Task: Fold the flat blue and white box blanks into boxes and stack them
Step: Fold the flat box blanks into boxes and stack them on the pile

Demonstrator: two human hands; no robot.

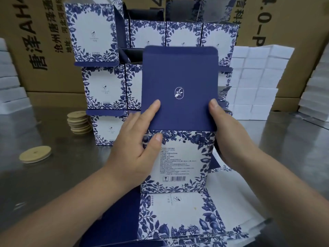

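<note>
1. Forearms reach in from the bottom edge over the pile of flat blanks point(178, 216), which lies on the metal table point(53, 175) right below the work
2. On the left hand point(135, 150), the forefinger lies straight on the dark blue flap point(179, 82) and the thumb presses the printed panel just under the fold line. Its other fingers are hidden behind the left edge, so it seems to clamp the card front to back
3. On the right hand point(229, 139), the thumb tip rests on the flap's right edge and the fingers curl out of sight round the right wall, gripping it
4. Both hands hold the box point(179, 157) upright above the pile, barcode panel facing the camera and the flap standing straight up, not yet closed. Whether the bottom is closed cannot be seen
5. The step in hand is probably bending this flap over. It would go best with the left thumb kept as an anchor on the crease, the walls held square, and the rounded lip tucked inside without crushing its corners
6. Behind stands the stack of folded boxes point(105, 86), where this one should go. Wooden discs point(79, 123) sit to its left, white boxes point(256, 82) to its right, and brown cartons point(44, 41) at the back
</note>
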